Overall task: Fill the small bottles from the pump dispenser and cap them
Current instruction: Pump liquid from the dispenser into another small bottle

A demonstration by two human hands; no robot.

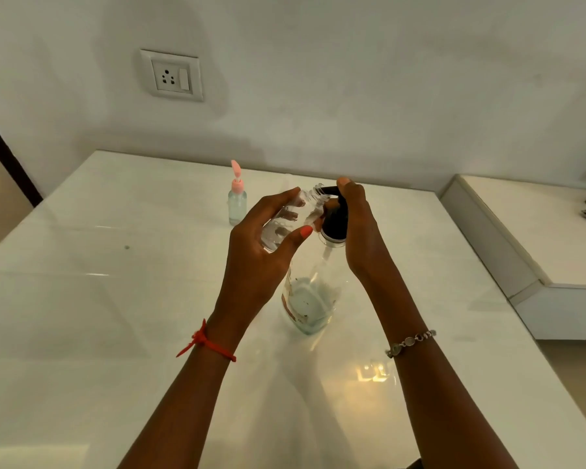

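Head view. Your left hand (pixel 268 242) grips an uncapped small bottle (pixel 290 216). It is tilted, its long axis running up and to the right, which puts its threaded mouth right at the black nozzle of the pump dispenser (pixel 310 299). Whether mouth and nozzle touch cannot be told.

Your right hand (pixel 357 228) curls over the pump head from the right, one fingertip on top. The dispenser stands upright on the table (pixel 115 299), below both hands, with liquid low in its base.

Judgement: the coming press depends on the mouth sitting under the nozzle.

A pink-capped bottle (pixel 237 206) stands upright, behind and to the left, nearer your left hand. The table's right edge lies well apart from your right hand, and there is room to your left.
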